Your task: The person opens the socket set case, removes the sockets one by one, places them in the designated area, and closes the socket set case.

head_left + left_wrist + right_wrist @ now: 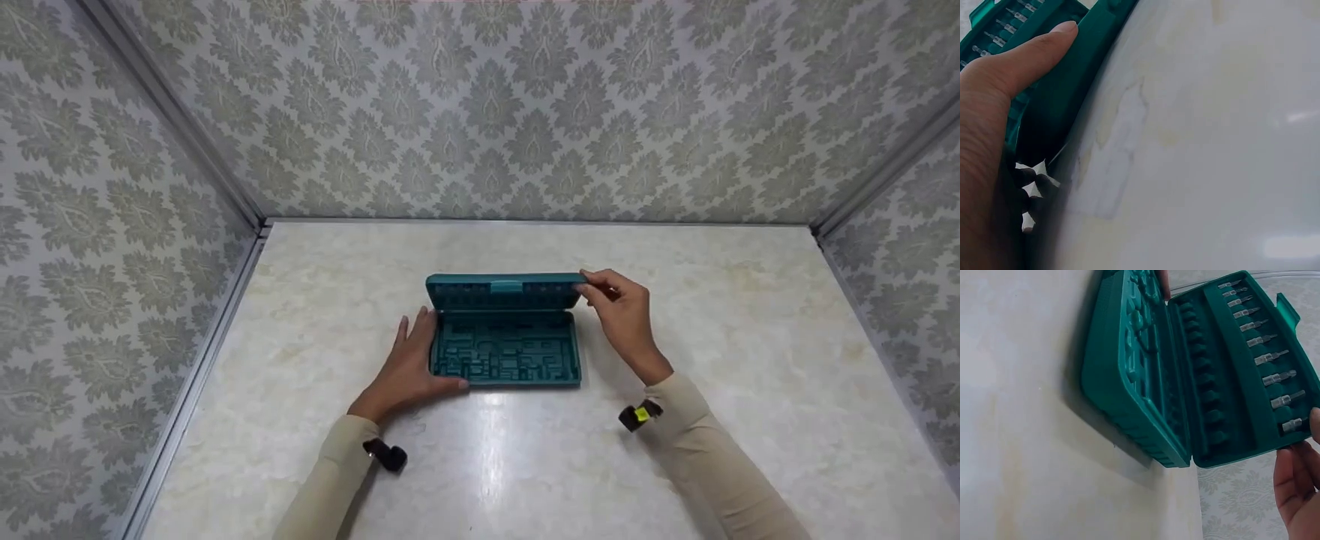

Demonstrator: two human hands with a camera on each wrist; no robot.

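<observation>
A green plastic bit case lies on the table, its lid raised at the back. Moulded recesses fill the base, with no tools seen in them. In the right wrist view several silver screwdriver bits sit in a row inside the lid, near the latch tab. My left hand holds the base at its left end, thumb over the front rim and fingers along the side. My right hand pinches the lid's right corner between thumb and fingers.
The case stands on a pale marbled table. Patterned wall panels rise behind and at both sides, with a metal edge strip along the left. A small dark device is strapped to each sleeved wrist.
</observation>
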